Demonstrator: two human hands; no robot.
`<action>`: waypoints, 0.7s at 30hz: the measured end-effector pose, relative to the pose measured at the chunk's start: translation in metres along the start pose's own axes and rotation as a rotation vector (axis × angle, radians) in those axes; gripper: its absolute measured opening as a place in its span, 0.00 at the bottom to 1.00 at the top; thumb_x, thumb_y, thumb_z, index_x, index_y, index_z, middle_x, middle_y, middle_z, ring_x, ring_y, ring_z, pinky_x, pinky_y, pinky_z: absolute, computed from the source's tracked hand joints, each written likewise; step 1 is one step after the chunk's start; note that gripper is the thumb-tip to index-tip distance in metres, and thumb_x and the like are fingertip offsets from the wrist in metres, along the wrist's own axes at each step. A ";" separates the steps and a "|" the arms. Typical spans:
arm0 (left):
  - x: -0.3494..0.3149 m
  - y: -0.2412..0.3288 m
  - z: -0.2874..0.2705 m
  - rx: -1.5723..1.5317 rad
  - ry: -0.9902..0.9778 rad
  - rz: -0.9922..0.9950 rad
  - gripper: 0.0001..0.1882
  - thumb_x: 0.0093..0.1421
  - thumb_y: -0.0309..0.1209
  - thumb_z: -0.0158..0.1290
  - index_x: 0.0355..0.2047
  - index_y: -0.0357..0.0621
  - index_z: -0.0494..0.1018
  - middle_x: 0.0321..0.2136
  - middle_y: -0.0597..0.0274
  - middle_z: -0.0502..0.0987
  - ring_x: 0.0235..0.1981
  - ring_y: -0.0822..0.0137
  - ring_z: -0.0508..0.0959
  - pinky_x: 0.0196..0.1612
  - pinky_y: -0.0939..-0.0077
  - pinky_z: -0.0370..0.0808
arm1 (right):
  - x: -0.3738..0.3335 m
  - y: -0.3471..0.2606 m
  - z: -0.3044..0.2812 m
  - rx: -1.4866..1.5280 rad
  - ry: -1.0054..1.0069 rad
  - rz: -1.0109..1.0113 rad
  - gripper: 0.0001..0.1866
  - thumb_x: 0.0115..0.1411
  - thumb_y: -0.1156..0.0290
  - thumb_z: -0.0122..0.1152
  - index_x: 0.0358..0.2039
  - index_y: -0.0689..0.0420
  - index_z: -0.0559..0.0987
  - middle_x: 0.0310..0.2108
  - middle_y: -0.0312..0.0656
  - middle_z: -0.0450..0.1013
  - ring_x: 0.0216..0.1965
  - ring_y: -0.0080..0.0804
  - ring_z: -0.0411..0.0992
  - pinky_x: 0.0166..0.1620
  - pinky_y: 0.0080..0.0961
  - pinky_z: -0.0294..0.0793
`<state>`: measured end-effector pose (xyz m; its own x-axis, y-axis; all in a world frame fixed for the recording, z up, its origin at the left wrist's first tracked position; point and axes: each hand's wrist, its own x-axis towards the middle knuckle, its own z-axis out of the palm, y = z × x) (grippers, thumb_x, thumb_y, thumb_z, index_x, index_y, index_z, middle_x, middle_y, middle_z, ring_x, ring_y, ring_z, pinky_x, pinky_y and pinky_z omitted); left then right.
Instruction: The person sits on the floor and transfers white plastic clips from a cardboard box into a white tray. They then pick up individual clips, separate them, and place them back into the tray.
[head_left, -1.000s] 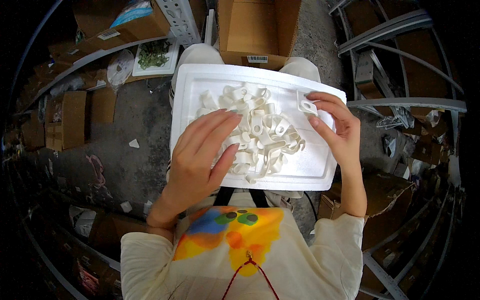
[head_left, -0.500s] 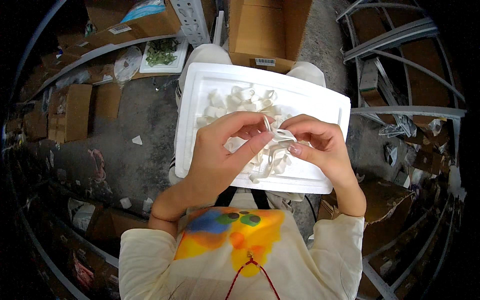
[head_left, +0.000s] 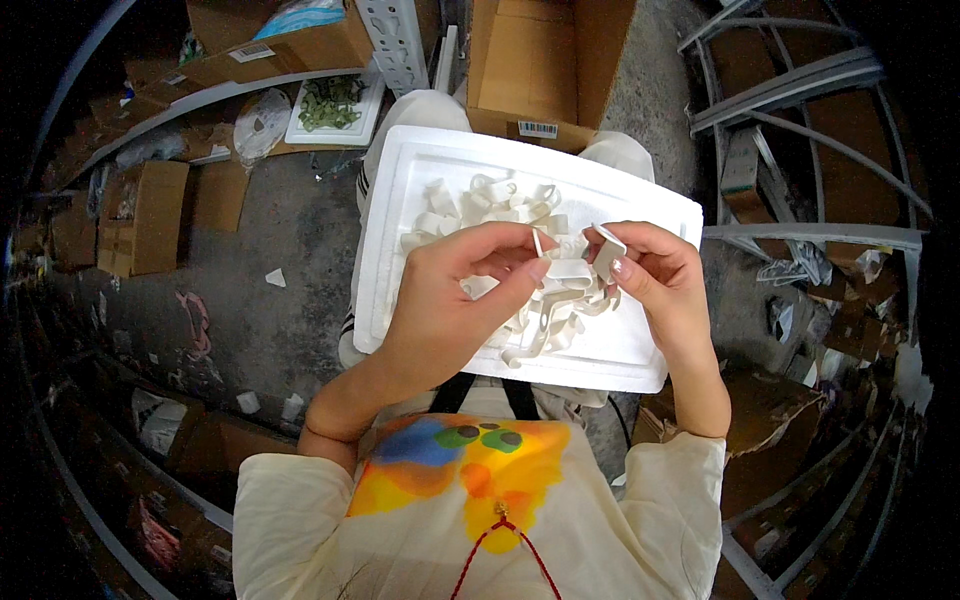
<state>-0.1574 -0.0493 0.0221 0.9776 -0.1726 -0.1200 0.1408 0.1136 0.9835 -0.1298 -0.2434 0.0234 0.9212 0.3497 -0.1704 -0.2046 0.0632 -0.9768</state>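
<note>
Parting hands (head_left: 445, 285), gripping white pieces (head_left: 610, 254).

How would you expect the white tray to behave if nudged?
The tray is probably light, since it looks like foam. It could tip, as it seems to rest across the knees, and its heaped strips might slide.

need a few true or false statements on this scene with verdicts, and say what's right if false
1. The right hand pinches a white part. True.
2. The left hand rests on a knee. False: the left hand is over the tray, holding another white part.
3. A pile of white parts lies in the tray. True.
4. The tray is black. False: it is white.
5. An open box stands beyond the tray. True.
6. Green pieces lie at the picture's lower right. False: the green pieces are at the upper left.
</note>
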 end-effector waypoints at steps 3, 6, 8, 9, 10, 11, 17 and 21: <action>0.000 -0.001 0.000 -0.086 -0.048 0.003 0.11 0.54 0.21 0.45 0.39 0.32 0.67 0.37 0.55 0.72 0.35 0.69 0.73 0.39 0.78 0.71 | 0.001 0.001 -0.003 0.040 -0.030 0.021 0.13 0.50 0.74 0.57 0.37 0.63 0.73 0.29 0.38 0.72 0.25 0.16 0.67 0.28 0.11 0.67; 0.000 -0.002 0.001 -0.218 -0.053 0.014 0.11 0.54 0.21 0.44 0.39 0.31 0.66 0.37 0.54 0.71 0.35 0.68 0.73 0.40 0.77 0.71 | 0.002 0.003 -0.004 0.117 -0.032 0.045 0.14 0.49 0.72 0.58 0.37 0.62 0.72 0.29 0.39 0.72 0.22 0.17 0.67 0.27 0.11 0.67; 0.001 -0.001 0.001 -0.218 -0.075 0.019 0.11 0.54 0.20 0.44 0.39 0.31 0.66 0.37 0.53 0.71 0.35 0.68 0.73 0.39 0.76 0.72 | 0.003 0.003 -0.003 0.169 -0.022 0.046 0.14 0.49 0.72 0.59 0.37 0.61 0.72 0.29 0.40 0.72 0.21 0.18 0.67 0.26 0.12 0.67; 0.000 -0.001 0.001 -0.207 -0.079 0.011 0.11 0.54 0.20 0.44 0.39 0.30 0.66 0.37 0.53 0.71 0.35 0.68 0.74 0.39 0.76 0.72 | 0.004 0.003 -0.004 0.196 -0.026 0.041 0.14 0.49 0.72 0.58 0.37 0.61 0.72 0.30 0.41 0.72 0.22 0.18 0.67 0.26 0.12 0.67; 0.000 -0.002 0.001 -0.196 -0.084 0.003 0.11 0.54 0.20 0.44 0.39 0.30 0.66 0.37 0.53 0.71 0.35 0.67 0.74 0.39 0.76 0.72 | 0.005 0.002 -0.005 0.224 -0.030 0.036 0.14 0.49 0.72 0.58 0.37 0.61 0.71 0.30 0.42 0.72 0.22 0.18 0.68 0.26 0.12 0.67; 0.000 -0.002 0.001 -0.185 -0.089 -0.005 0.11 0.54 0.20 0.45 0.38 0.30 0.66 0.37 0.53 0.71 0.35 0.67 0.74 0.39 0.76 0.72 | 0.006 0.002 -0.005 0.251 -0.034 0.030 0.15 0.49 0.73 0.58 0.38 0.61 0.71 0.31 0.43 0.72 0.22 0.19 0.68 0.25 0.12 0.67; -0.001 -0.005 0.006 -0.204 -0.018 0.003 0.10 0.52 0.23 0.50 0.35 0.31 0.69 0.31 0.59 0.74 0.34 0.74 0.73 0.41 0.81 0.69 | 0.006 0.002 -0.006 0.267 -0.049 -0.012 0.15 0.48 0.75 0.58 0.38 0.59 0.69 0.33 0.46 0.71 0.27 0.21 0.69 0.27 0.12 0.68; -0.001 -0.007 0.003 -0.108 -0.073 0.027 0.11 0.53 0.20 0.46 0.38 0.31 0.67 0.37 0.53 0.72 0.36 0.68 0.73 0.40 0.75 0.72 | 0.006 0.003 -0.005 0.200 -0.027 -0.078 0.15 0.47 0.77 0.58 0.37 0.59 0.68 0.34 0.46 0.71 0.29 0.22 0.69 0.29 0.12 0.68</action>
<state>-0.1597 -0.0534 0.0158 0.9680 -0.2382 -0.0795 0.1342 0.2232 0.9655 -0.1232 -0.2460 0.0186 0.9283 0.3611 -0.0890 -0.1969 0.2742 -0.9413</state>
